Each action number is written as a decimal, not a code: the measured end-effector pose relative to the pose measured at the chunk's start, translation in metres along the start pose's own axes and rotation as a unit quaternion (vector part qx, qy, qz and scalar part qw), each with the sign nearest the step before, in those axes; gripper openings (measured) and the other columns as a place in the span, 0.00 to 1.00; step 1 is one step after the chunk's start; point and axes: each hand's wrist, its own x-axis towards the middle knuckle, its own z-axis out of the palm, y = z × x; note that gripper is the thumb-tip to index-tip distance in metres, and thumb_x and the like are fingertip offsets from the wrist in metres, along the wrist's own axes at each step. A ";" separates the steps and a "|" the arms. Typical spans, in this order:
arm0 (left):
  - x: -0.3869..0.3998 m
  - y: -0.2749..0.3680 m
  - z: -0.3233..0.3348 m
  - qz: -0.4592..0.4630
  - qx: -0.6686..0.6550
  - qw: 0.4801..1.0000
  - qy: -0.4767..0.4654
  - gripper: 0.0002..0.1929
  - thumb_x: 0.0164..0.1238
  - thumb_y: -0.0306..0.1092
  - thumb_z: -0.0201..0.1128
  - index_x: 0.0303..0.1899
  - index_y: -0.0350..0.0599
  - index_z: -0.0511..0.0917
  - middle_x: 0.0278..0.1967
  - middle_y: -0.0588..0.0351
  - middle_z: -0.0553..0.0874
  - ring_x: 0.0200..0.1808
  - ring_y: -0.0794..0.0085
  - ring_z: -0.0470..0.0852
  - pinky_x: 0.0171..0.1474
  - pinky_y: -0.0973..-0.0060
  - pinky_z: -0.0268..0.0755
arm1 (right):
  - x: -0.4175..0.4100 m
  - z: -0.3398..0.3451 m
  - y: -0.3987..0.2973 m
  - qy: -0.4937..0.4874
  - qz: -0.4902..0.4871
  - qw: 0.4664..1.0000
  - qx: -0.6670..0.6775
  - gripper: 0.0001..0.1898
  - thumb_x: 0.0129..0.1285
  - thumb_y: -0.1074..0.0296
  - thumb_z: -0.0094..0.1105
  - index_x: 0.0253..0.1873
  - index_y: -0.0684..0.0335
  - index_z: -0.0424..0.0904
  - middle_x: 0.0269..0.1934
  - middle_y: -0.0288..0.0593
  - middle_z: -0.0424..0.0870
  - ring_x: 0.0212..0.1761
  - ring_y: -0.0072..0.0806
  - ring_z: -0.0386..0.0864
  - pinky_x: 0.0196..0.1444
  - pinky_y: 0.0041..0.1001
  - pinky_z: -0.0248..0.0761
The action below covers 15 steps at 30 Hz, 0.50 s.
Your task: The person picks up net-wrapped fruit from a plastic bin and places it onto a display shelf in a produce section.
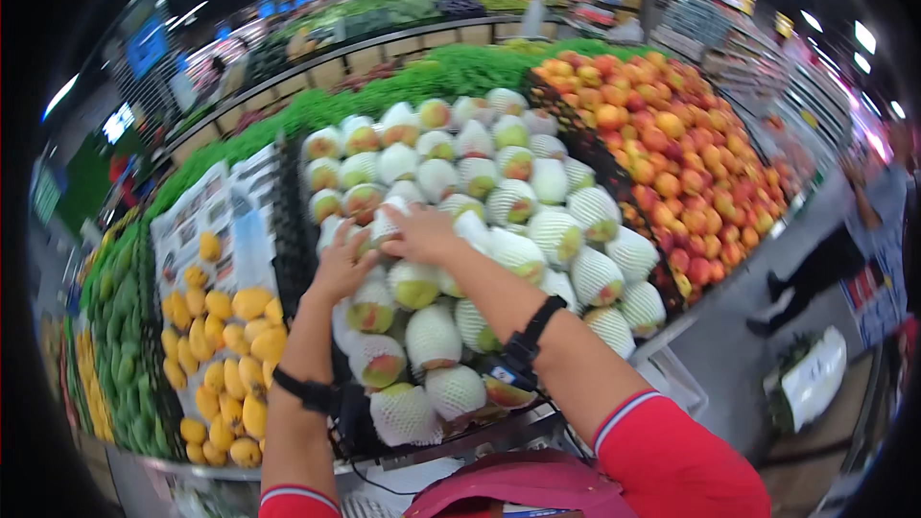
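Observation:
My right hand (pixel 419 234) has its fingers curled over a fruit in a white foam-net sleeve (pixel 385 225). Close on its left, my left hand (pixel 341 264) reaches among the same fruit with fingers partly spread. What its fingertips touch is partly hidden. Around both hands lies a sloping bed of large green-and-red fruit (pixel 433 338), mostly set in rows and wrapped in white foam-net sleeves. The nearest rows reach the front edge of the stand, below my forearms. Black straps with small devices are on both forearms.
Yellow mangoes (pixel 234 338) lie on newspaper (pixel 216 208) at left, past a black divider (pixel 293 201). Green fruit (pixel 122 345) fills the bay beyond. Nectarine-like fruit (pixel 669 158) is heaped at right. Green artificial grass (pixel 460 68) edges the back. A person (pixel 863 223) stands in the right aisle.

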 end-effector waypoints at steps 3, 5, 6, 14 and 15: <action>0.000 0.000 -0.002 0.008 0.028 0.999 0.044 0.26 0.63 0.41 0.53 0.63 0.53 0.62 0.67 0.43 0.53 0.64 0.48 0.60 0.65 0.65 0.50 | -0.010 0.004 0.009 0.092 0.009 0.996 -0.017 0.42 0.52 0.36 0.51 0.69 0.48 0.50 0.62 0.56 0.61 0.64 0.51 0.59 0.61 0.54 0.49; -0.024 0.035 -0.032 0.005 -0.055 0.994 0.099 0.27 0.63 0.37 0.53 0.64 0.46 0.61 0.67 0.43 0.53 0.65 0.49 0.57 0.66 0.65 0.47 | -0.041 -0.023 0.016 0.138 0.020 0.990 0.004 0.42 0.53 0.37 0.51 0.69 0.50 0.49 0.62 0.55 0.63 0.64 0.49 0.60 0.62 0.51 0.51; -0.041 0.059 -0.052 0.027 -0.043 0.992 0.118 0.26 0.63 0.36 0.53 0.63 0.42 0.61 0.66 0.43 0.56 0.64 0.50 0.60 0.64 0.65 0.50 | -0.074 -0.051 0.025 0.165 -0.048 0.973 0.154 0.39 0.54 0.41 0.54 0.67 0.54 0.55 0.59 0.54 0.67 0.61 0.45 0.65 0.60 0.46 0.56; -0.154 0.221 -0.010 0.115 -0.484 0.850 -0.175 0.33 0.56 0.55 0.60 0.49 0.28 0.73 0.42 0.41 0.79 0.40 0.61 0.80 0.43 0.69 0.71 | -0.442 -0.011 0.280 0.561 0.371 0.606 0.425 0.18 0.67 0.54 0.45 0.40 0.66 0.76 0.29 0.42 0.81 0.28 0.24 0.77 0.31 0.24 0.70; -0.154 0.243 0.004 0.095 -0.495 0.830 -0.238 0.33 0.54 0.55 0.62 0.47 0.28 0.74 0.40 0.41 0.80 0.39 0.61 0.80 0.42 0.70 0.72 | -0.491 0.040 0.314 0.564 0.482 0.546 0.389 0.17 0.66 0.54 0.46 0.36 0.64 0.77 0.26 0.42 0.80 0.26 0.24 0.76 0.29 0.24 0.70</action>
